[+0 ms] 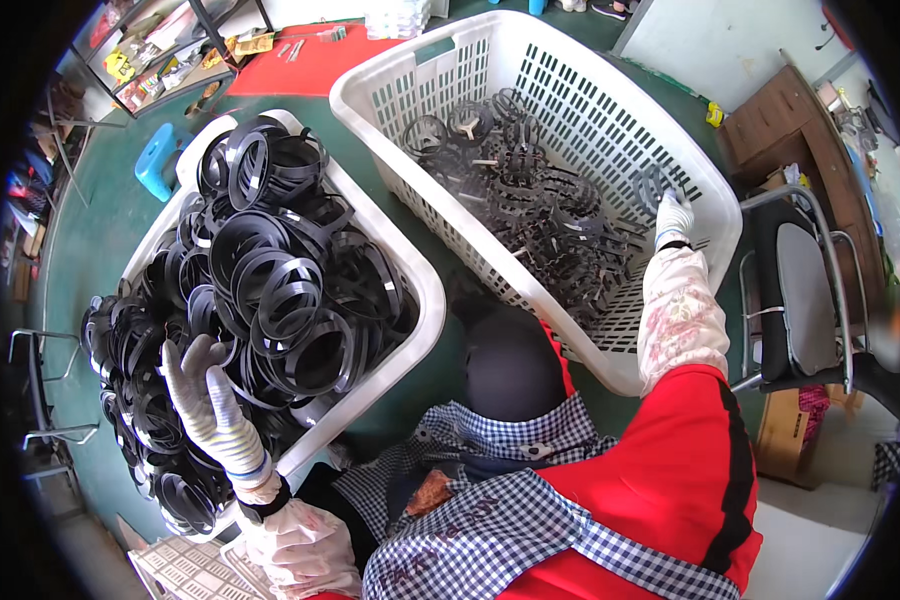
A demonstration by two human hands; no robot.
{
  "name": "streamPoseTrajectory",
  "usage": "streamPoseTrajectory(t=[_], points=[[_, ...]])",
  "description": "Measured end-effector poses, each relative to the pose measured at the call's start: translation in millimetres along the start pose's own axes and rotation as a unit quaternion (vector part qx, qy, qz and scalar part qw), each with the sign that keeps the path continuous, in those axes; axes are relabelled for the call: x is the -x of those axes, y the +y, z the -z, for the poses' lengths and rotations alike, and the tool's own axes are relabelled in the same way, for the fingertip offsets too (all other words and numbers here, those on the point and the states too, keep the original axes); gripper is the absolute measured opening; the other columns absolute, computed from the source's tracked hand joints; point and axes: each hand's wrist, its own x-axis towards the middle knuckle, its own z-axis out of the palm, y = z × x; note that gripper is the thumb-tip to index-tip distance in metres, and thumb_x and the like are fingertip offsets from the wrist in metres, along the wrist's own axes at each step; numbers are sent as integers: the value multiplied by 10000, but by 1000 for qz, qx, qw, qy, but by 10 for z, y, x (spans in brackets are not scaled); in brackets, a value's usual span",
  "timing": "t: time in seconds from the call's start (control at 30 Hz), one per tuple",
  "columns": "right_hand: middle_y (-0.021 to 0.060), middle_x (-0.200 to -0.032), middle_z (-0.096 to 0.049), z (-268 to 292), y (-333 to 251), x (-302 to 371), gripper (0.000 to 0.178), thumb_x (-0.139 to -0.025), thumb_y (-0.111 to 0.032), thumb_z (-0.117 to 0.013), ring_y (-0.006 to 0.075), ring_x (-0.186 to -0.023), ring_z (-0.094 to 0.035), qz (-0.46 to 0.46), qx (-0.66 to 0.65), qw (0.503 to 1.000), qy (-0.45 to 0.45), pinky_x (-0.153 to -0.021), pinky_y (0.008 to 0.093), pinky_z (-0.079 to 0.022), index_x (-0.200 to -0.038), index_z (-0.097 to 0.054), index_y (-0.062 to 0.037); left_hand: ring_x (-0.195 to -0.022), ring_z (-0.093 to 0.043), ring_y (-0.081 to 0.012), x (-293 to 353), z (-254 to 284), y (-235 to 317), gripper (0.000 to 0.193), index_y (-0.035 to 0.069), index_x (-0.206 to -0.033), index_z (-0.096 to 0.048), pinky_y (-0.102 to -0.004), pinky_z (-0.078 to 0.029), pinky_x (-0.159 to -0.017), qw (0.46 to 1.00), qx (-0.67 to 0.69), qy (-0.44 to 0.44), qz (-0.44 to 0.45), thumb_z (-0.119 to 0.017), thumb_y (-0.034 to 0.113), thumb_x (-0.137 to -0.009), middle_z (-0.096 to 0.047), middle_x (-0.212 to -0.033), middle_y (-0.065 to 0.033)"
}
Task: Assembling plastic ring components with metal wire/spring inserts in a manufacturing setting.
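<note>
My left hand (208,405), in a striped white glove, has its fingers spread and holds nothing. It hovers over the near edge of a heap of smooth black rings (260,245), which overfills a white basket (425,310) on the left. My right hand (674,218), gloved too, reaches over the far right part of a larger white slatted basket (390,165). Its fingers are closed on a dark toothed ring (650,185), partly blurred. Across that basket's floor lies a pile of similar dark ring parts (560,200) with bracket-like teeth.
A metal-framed chair (805,285) stands right of the large basket, with a brown wooden desk (785,130) behind it. On the green floor sit a blue stool (158,160) and a red mat (295,65). A pale crate (195,570) is at the lower left.
</note>
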Motion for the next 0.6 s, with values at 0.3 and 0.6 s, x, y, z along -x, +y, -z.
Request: streamPoseTrajectory(t=[0.3,0.6], points=[[187,-1095,-696,-260,1066,186,377,-1020,-305,-375,385,-1033,-663,9,126,951,-281,-834,507,-544,-1077,-696,-116,-1017,-624,-163,-77,-194,226,487,7,-1459,-427,-321,-492,-940,997,-62,-20,36,-553,62,-991,-638,-1220,-132],[210,-1332,-609,-1190,149,395,569,-989,-421,-501,333,-1222,-573,176,-12,943,-281,-1039,368,-425,-1327,-569,31,-1015,-618,-134,-164,224,111,492,43,-1444,-447,-293,-492,-917,976,15,194,-94,-534,-36,-966,-654,-1192,-106]])
